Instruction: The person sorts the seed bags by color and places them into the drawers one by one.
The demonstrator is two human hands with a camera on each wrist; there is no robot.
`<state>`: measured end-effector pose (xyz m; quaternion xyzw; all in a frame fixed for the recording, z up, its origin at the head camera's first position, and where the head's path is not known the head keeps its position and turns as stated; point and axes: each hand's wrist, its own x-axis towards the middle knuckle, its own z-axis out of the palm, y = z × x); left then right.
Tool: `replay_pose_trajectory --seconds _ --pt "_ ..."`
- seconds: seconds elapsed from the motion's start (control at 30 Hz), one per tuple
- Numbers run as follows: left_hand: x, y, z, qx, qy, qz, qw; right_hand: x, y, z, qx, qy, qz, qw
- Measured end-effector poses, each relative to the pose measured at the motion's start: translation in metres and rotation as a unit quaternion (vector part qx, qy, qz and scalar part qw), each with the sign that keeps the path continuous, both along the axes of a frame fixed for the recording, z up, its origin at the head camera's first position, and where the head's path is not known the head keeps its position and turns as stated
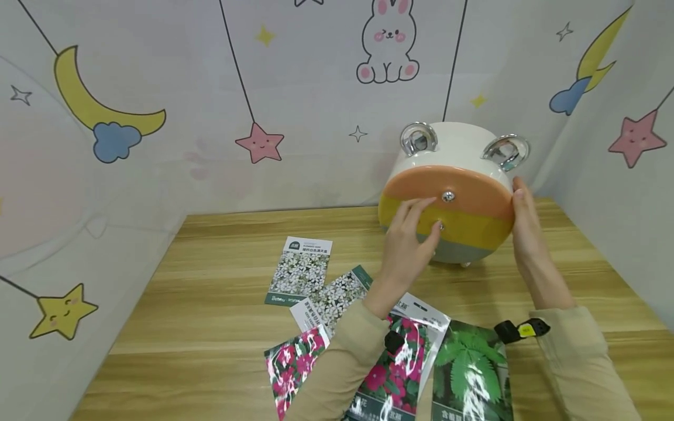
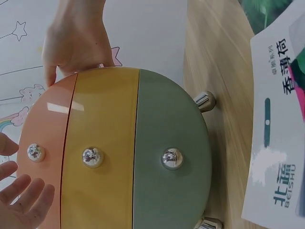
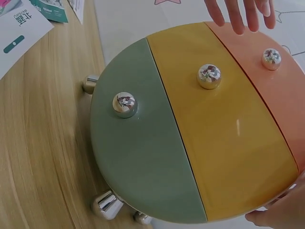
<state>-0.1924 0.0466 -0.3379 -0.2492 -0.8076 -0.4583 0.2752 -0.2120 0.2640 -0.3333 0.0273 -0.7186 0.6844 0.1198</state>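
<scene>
A round white drawer box has orange, yellow and green-grey drawer fronts, each with a silver knob. Before the orange and yellow fronts is my left hand, fingers spread and holding nothing. In the head view its thumb overlaps the yellow drawer's knob. The left wrist view has its fingers beside the orange drawer's knob. My right hand rests along the box's right side, fingers pointing up; part of it is hidden behind the box in the left wrist view. The green-grey drawer sits flush with the others.
Flower seed packets lie nearer on the wooden table: white-flowered ones, pink-flowered ones and a green-leaf one. Both forearms pass over that area. A patterned wall stands behind the box.
</scene>
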Motion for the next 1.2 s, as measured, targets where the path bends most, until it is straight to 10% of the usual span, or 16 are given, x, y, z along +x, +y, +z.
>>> replay_pose_trajectory --seconds 0.33,1.2 --pt "-0.015 0.016 -0.004 0.037 0.017 0.018 0.9990 -0.001 0.000 -0.001 -0.029 -0.017 0.024 0.9991" --pt "-0.030 0.035 0.005 -0.028 0.058 0.079 0.9948 -0.002 -0.004 -0.003 -0.033 -0.003 0.014 0.9994"
